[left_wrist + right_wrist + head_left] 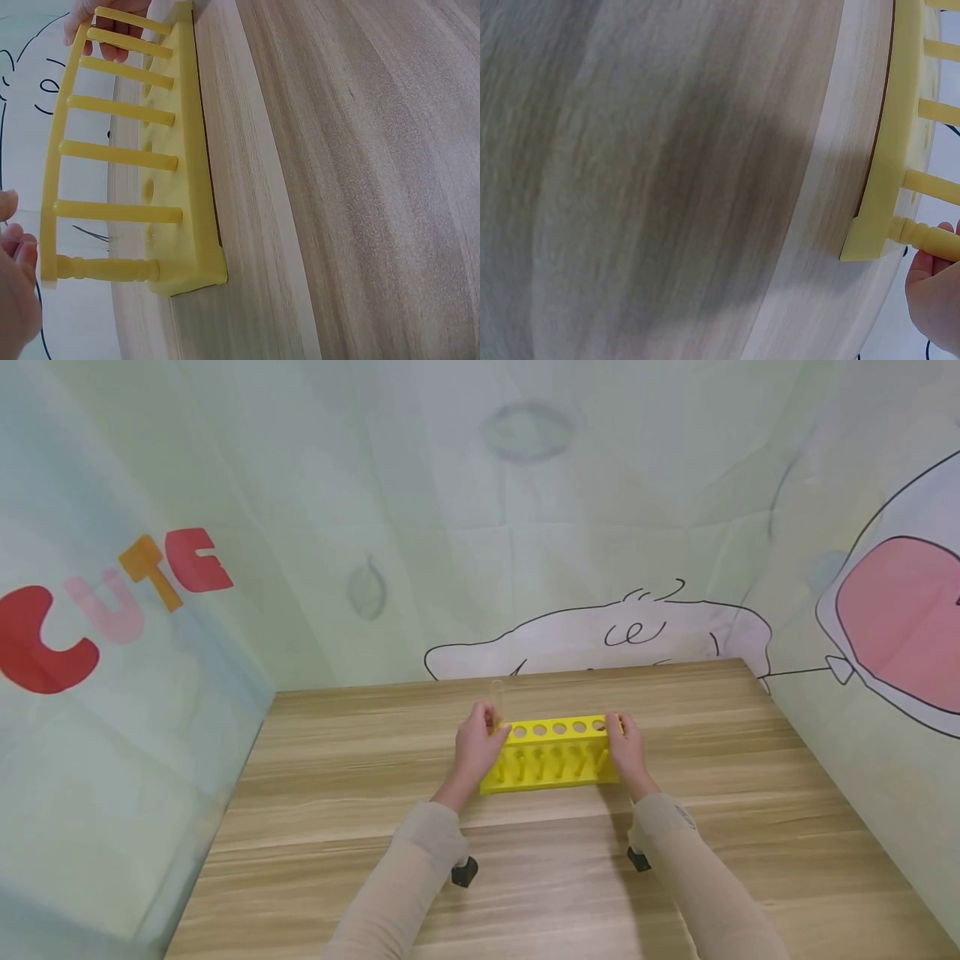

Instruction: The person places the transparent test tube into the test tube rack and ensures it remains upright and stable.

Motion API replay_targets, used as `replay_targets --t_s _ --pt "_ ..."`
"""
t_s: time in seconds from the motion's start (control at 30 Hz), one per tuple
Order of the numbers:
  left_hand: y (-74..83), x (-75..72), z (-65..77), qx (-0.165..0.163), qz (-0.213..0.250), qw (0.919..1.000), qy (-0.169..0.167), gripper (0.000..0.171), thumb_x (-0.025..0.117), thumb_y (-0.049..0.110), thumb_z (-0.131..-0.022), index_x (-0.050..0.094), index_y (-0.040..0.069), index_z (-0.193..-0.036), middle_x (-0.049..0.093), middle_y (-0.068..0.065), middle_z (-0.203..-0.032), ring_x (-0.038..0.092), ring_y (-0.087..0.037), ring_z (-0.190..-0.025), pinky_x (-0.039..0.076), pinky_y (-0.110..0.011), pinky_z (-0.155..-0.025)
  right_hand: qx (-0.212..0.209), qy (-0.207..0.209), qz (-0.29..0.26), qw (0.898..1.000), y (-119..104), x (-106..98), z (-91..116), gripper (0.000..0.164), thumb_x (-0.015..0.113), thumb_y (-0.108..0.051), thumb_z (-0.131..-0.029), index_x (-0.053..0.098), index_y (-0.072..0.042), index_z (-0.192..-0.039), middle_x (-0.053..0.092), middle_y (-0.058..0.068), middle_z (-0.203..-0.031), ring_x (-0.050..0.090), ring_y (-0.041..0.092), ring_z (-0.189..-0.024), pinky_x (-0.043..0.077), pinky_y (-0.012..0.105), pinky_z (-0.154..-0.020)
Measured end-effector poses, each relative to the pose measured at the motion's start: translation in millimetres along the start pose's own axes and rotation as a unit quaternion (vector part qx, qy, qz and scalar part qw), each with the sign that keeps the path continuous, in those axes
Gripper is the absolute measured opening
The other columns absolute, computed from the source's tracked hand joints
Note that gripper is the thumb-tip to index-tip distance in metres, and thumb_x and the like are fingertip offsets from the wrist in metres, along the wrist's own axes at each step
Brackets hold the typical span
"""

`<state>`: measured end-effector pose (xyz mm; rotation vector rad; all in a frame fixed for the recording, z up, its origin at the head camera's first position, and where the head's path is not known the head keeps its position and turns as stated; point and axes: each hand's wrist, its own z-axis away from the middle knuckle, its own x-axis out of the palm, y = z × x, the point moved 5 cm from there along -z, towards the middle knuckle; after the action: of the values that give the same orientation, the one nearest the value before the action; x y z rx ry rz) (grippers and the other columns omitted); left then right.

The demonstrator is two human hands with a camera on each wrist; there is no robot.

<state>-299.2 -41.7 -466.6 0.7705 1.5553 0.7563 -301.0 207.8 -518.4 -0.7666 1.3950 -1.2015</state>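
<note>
A yellow test tube rack (551,787) stands on the table, with a row of round holes along its top and upright pegs below. At its left end my left hand (476,745) pinches a clear test tube (497,691), whose upper part rises faintly above the fingers; its lower end cannot be made out. My right hand (627,747) grips the rack's right end, thumb on the top bar and fingers curled around behind. The left wrist view shows the left hand (16,289) beside the rack's end post (109,268). In the right wrist view the right hand (936,300) is at the other end post (930,238).
The wood-grain table (330,793) extends around the rack. Printed cloth walls (337,527) rise at the back and both sides. A black piece (464,872) shows under the left wrist, and another black piece (639,859) under the right.
</note>
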Motion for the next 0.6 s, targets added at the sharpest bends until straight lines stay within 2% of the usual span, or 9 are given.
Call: replay_targets --t_s 0.27,0.6 --pt "0.9 -1.4 0.7 0.006 0.004 1.0 0.004 0.025 0.064 0.017 -0.081 0.046 0.012 -0.097 0.054 -0.002 -0.09 0.054 -0.017 -0.089 0.049 -0.027 -0.081 -0.003 -0.002 -0.002 1.0 0.0 -0.2 -0.5 0.041 0.03 -0.036 -0.095 0.043 -0.003 -0.116 0.045 0.017 -0.116 0.038 0.026 -0.107 0.034 0.039 -0.093" --pt "-0.2 -0.9 0.9 -0.004 0.006 1.0 0.007 0.027 0.065 0.018 -0.079 0.046 0.013 -0.097 0.054 -0.001 -0.09 0.054 -0.016 -0.092 0.049 -0.026 -0.083 -0.007 -0.005 -0.006 1.0 -0.1 -0.3 -0.3 0.055 0.028 -0.05 -0.092 0.043 -0.003 -0.117 0.043 0.017 -0.12 0.038 0.027 -0.111 0.033 0.041 -0.097"
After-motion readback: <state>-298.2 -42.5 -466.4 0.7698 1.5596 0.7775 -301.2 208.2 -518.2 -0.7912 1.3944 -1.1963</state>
